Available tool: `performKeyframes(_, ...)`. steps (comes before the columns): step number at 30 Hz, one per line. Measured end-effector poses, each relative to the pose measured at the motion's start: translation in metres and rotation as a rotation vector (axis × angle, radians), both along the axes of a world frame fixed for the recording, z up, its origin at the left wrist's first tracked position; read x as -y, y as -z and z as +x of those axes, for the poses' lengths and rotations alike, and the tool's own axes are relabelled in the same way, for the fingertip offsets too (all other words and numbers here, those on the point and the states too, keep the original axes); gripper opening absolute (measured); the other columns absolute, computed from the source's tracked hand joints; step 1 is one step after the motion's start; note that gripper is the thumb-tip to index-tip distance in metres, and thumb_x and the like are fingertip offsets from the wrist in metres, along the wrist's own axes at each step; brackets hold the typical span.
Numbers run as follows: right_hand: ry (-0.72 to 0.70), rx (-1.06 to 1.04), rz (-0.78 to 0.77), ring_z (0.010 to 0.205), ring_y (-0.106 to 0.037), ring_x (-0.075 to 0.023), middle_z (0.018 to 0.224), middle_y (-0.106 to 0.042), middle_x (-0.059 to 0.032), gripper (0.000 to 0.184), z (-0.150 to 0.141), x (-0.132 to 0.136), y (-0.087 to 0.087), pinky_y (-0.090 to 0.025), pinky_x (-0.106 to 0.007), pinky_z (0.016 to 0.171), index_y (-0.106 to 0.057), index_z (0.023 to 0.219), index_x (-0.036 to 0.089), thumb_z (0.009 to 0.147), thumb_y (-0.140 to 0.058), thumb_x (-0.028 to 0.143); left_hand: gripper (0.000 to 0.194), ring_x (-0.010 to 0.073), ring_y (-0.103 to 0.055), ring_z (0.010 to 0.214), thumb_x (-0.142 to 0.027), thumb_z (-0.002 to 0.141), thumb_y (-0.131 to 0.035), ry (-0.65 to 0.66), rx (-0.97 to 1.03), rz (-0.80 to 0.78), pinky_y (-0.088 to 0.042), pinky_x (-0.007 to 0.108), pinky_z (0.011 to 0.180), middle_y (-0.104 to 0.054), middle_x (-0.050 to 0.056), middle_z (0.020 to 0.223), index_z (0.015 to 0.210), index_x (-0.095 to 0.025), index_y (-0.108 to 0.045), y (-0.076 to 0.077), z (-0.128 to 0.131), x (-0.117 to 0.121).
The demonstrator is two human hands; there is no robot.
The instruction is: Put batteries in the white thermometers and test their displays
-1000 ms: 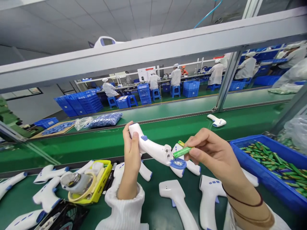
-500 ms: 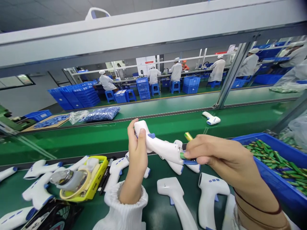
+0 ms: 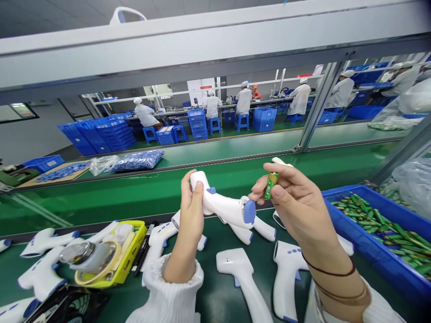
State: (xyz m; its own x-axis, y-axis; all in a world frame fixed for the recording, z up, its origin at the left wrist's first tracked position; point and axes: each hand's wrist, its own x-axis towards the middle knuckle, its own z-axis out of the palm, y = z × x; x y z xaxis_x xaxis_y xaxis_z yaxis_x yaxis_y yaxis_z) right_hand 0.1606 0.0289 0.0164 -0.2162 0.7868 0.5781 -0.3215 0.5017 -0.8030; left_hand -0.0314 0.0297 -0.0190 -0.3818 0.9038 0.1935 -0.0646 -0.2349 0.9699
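My left hand (image 3: pixel 191 211) is wrapped round the head end of a white thermometer gun (image 3: pixel 222 205), held level above the green bench, its blue-capped handle end pointing right. My right hand (image 3: pixel 296 206) pinches a green battery (image 3: pixel 270 185) upright just right of that handle end, not touching it. Several more white thermometer guns (image 3: pixel 242 278) lie on the bench under and around my hands.
A blue bin (image 3: pixel 367 251) of green batteries stands at the right. A yellow tray (image 3: pixel 131 258) with a tape roll and metal piece sits at the left. A green conveyor belt (image 3: pixel 134 197) runs behind, with a bag of blue parts (image 3: pixel 138 160). Workers in white sit far off.
The battery went into the gun's handle end, the blue cap now sits shut, and my right hand has lifted away holding another green battery. The view drifted slightly.
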Motion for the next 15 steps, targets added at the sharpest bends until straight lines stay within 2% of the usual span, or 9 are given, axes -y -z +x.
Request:
performKeyframes(4, 0.016, 0.034, -0.012, 0.067, -0.065, -0.0124, 0.086, -0.071, -0.0022, 0.028, 0.002, 0.003, -0.003, -0.055, -0.022, 0.059, -0.061, 0.119, 0.028, 0.092, -0.067, 0.029, 0.043, 0.0107, -0.054, 0.076, -0.045, 0.094, -0.052, -0.015, -0.076, 0.072, -0.047, 0.017, 0.065, -0.055, 0.003, 0.105, 0.133, -0.028, -0.046, -0.002, 0.002, 0.002)
performKeyframes(8, -0.092, 0.147, -0.108, 0.061, -0.063, -0.0121, 0.07, -0.067, -0.0006, 0.017, 0.01, 0.005, -0.011, -0.054, -0.021, 0.056, -0.062, 0.094, 0.021, 0.085, -0.074, 0.028, 0.043, 0.0102, -0.053, 0.076, -0.042, 0.094, -0.051, -0.035, -0.063, 0.066, -0.046, 0.017, 0.065, -0.053, 0.003, 0.103, 0.134, -0.027, -0.045, 0.001, -0.001, -0.001)
performKeyframes(11, -0.046, 0.242, -0.166, 0.058, -0.062, -0.0115, 0.064, -0.064, -0.0011, 0.019, 0.013, 0.003, -0.015, -0.052, -0.019, 0.054, -0.064, 0.077, 0.016, 0.079, -0.08, 0.027, 0.044, 0.0101, -0.053, 0.077, -0.042, 0.094, -0.052, -0.021, -0.053, 0.061, -0.045, 0.017, 0.065, -0.053, 0.002, 0.102, 0.135, -0.027, -0.043, 0.002, -0.003, -0.002)
performKeyframes(15, -0.041, 0.299, -0.195, 0.059, -0.06, -0.0098, 0.065, -0.064, -0.0004, 0.02, 0.014, -0.001, -0.018, -0.049, -0.017, 0.055, -0.065, 0.076, 0.015, 0.074, -0.083, 0.025, 0.043, 0.0098, -0.052, 0.076, -0.044, 0.095, -0.051, -0.006, -0.042, 0.03, -0.044, 0.017, 0.065, -0.054, 0.001, 0.103, 0.134, -0.028, -0.043, 0.001, -0.002, -0.001)
